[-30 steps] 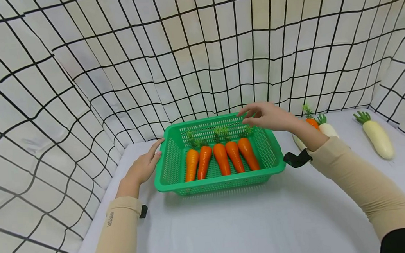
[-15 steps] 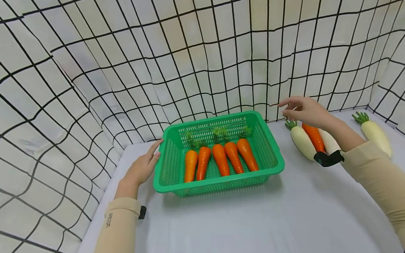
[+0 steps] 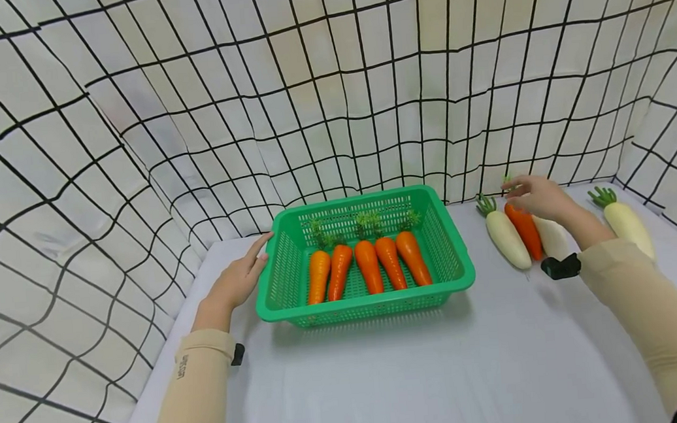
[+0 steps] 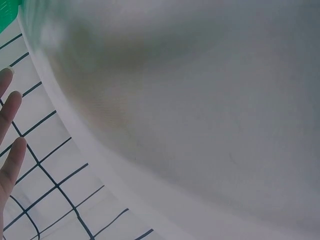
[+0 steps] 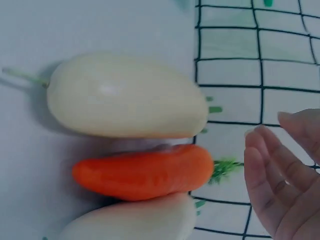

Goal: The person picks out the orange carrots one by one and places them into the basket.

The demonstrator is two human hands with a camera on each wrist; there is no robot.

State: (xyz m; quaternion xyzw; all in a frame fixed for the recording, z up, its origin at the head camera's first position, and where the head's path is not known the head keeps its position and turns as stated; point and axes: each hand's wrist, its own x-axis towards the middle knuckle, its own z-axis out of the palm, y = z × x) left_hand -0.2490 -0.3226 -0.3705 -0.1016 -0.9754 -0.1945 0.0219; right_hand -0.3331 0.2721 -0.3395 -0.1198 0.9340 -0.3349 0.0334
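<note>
My left hand [image 3: 238, 277], fingers extended, touches the left rim of a green perforated plastic basket [image 3: 369, 306]. Several orange carrots [image 3: 369, 265] with leafy tops lie side by side inside it. In the left wrist view only fingers [image 4: 12, 162] and a corner of the basket [image 4: 6, 14] appear. My right hand [image 3: 541, 198] hovers over the top end of another carrot [image 3: 524, 228], its fingers loosely bent and holding nothing. That carrot [image 5: 145, 174] lies between two white radishes; one radish [image 5: 125, 95] shows whole, while the other radish [image 3: 551, 239] is partly hidden below the hand.
A further white radish [image 3: 628, 227] lies at the right, partly covered by the right sleeve [image 3: 647, 321]. White cloth covers the table [image 3: 385, 378]. Behind and at both sides rises a black grid net [image 3: 331, 107] against white sheeting.
My right hand has moved right from above the basket's back right corner to the carrot between the radishes, lowering at the end. The left hand stays at the basket's rim.
</note>
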